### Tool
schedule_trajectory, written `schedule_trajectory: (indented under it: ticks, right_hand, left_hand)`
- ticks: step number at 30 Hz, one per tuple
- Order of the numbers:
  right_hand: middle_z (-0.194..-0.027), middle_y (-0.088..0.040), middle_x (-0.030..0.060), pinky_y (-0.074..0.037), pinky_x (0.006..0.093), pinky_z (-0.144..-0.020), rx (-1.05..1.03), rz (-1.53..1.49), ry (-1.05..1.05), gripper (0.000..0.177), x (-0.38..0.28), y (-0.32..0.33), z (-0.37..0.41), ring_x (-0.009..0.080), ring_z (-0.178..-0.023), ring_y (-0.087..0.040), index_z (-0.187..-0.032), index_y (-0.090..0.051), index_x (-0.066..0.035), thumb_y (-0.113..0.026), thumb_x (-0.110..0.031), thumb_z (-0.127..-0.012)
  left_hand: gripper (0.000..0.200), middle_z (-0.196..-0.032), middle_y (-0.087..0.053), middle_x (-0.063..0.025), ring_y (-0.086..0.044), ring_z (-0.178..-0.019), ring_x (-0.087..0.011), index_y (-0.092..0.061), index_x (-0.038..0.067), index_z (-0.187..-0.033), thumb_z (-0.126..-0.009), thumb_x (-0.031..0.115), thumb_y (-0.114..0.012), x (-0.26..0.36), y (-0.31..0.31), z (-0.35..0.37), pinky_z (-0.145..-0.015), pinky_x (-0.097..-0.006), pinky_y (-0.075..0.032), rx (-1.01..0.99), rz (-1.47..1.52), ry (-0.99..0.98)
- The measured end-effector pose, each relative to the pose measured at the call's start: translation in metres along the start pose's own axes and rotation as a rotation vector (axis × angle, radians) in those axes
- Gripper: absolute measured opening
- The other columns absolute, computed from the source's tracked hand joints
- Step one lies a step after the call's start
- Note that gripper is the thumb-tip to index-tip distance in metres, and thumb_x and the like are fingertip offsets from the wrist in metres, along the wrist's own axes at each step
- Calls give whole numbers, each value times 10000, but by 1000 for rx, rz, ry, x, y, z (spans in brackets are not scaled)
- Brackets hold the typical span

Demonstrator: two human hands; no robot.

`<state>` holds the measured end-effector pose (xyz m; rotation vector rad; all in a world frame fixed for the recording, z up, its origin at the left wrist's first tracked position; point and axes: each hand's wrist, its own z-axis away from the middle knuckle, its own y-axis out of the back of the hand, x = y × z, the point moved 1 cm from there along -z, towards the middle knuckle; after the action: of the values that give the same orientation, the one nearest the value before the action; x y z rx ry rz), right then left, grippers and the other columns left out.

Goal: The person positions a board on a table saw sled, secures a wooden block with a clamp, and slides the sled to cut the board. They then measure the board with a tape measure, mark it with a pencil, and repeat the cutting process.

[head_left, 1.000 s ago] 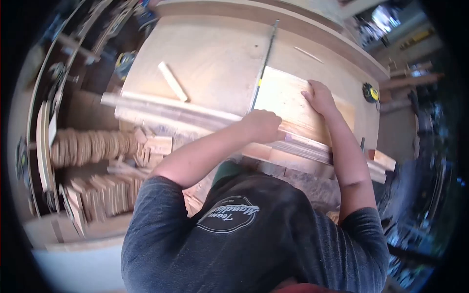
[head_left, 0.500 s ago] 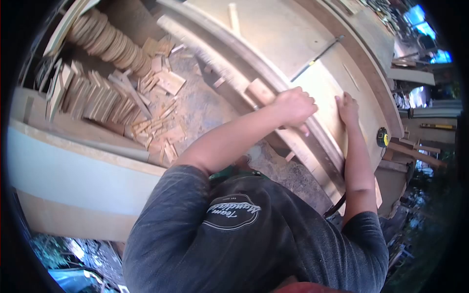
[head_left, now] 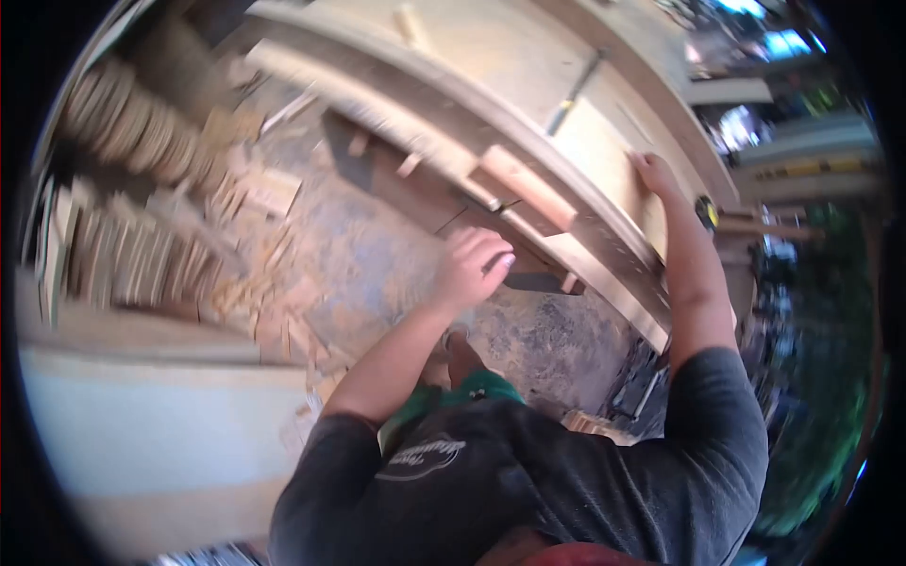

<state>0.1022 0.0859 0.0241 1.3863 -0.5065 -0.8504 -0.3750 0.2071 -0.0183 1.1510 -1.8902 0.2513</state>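
Note:
My left hand (head_left: 475, 267) hangs over the floor in front of the workbench, apart from the wood, its fingers loosely curled and the thumb away from them. Beyond it, a short wooden block (head_left: 528, 187) sits against the long wooden rail (head_left: 453, 87) of the bench's near side. My right hand (head_left: 653, 175) is closed at the edge of a pale wooden board (head_left: 601, 151) lying on the bench top; its fingertips are partly hidden. A slim dark tool with some yellow (head_left: 574, 92) lies by that board. Near my right forearm is a black and yellow tape measure (head_left: 706, 212).
Stacked round wooden pieces (head_left: 132, 123) and a row of flat wooden pieces (head_left: 132, 247) stand at left. Offcuts (head_left: 271, 191) and shavings litter the floor (head_left: 368, 226). A large pale panel (head_left: 170, 424) runs along the lower left. A raised wooden edge (head_left: 642, 85) bounds the bench's far side.
My left hand has let go of the rail by the block and moved down and left over the floor. My right hand stays at the pale board while the whole view has shifted.

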Motion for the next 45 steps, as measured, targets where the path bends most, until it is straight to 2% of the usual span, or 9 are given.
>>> schedule_trajectory:
  ticks: [4, 12, 20, 26, 30, 35, 38, 41, 45]
  right_hand:
    - [-1069, -690, 250, -480, 461, -903, -58, 199, -93, 523, 17, 12, -46, 393, -1032, -648, -1061, -696, 19, -512, -460, -960]
    - [-1156, -667, 209, -489, 465, -958, 397, 162, -53, 343, 13, -3, -104, 383, -1109, -625, -1212, -640, -76, -514, -133, -898]
    - [-1068, -685, 235, -517, 488, -878, -19, 370, -352, 343, 182, -20, -130, 392, -1054, -653, -1135, -650, -56, -514, -290, -924]
    - [-1082, -650, 316, -501, 466, -900, 293, 261, 12, 663, 56, 9, -88, 431, -1063, -627, -1176, -631, 66, -535, -546, -941]
    - [-1102, -641, 325, -489, 478, -899, 12, 46, 153, 686, -3, -24, -24, 444, -1046, -621, -1232, -601, 80, -540, -541, -949]
    - [-1192, -595, 340, -447, 461, -1002, 142, 251, 181, 671, 16, -35, -24, 447, -1170, -558, -1354, -528, 30, -471, -527, -985]
    - [-1314, -529, 340, -404, 431, -1072, 59, 160, 72, 678, 15, -31, -29, 440, -1270, -496, -1410, -482, 0, -485, -521, -975]
    - [-1412, -456, 329, -339, 437, -1123, -37, 136, 64, 735, 13, -29, -27, 413, -1362, -411, -1393, -469, 39, -499, -550, -954]
    - [-1391, -460, 306, -375, 458, -1093, 81, 156, -15, 830, -7, -24, -8, 443, -1294, -455, -1410, -445, 4, -546, -633, -887]
  left_hand:
    - [134, -901, -648, -96, -600, -892, -284, -642, 64, -951, -854, 155, -625, 4, 5, -114, -858, -421, -445, 149, -131, -322]
    - [127, -972, -618, -85, -567, -1006, -279, -628, 91, -961, -866, 160, -581, -42, -18, -167, -958, -446, -355, 74, -459, -237]
    - [153, -1013, -620, -69, -565, -1069, -265, -642, 111, -973, -846, 172, -582, -46, -18, -166, -1032, -482, -338, 58, -473, -150]
    - [166, -1044, -602, -43, -541, -1113, -237, -635, 130, -970, -826, 211, -635, -55, -22, -156, -1084, -481, -340, 98, -523, -156]
    - [86, -1003, -570, -57, -534, -1049, -263, -614, 114, -880, -819, 158, -656, -34, -13, -99, -963, -430, -387, 398, -282, -201]
    - [42, -975, -609, -132, -587, -965, -321, -629, 58, -865, -831, 77, -644, -146, -82, 37, -838, -414, -478, 496, -23, 441]
    - [155, -1104, -628, -178, -595, -1051, -317, -640, 16, -994, -883, 120, -615, -238, -91, -9, -871, -402, -502, 343, 61, 827]
    - [254, -1115, -657, -155, -612, -1048, -282, -636, 6, -1117, -935, 162, -551, -234, -75, -79, -901, -393, -496, 454, 641, 878]
    - [256, -1086, -666, -147, -620, -1029, -270, -642, 12, -1120, -942, 174, -556, -252, -95, -83, -903, -380, -497, 455, 665, 900]
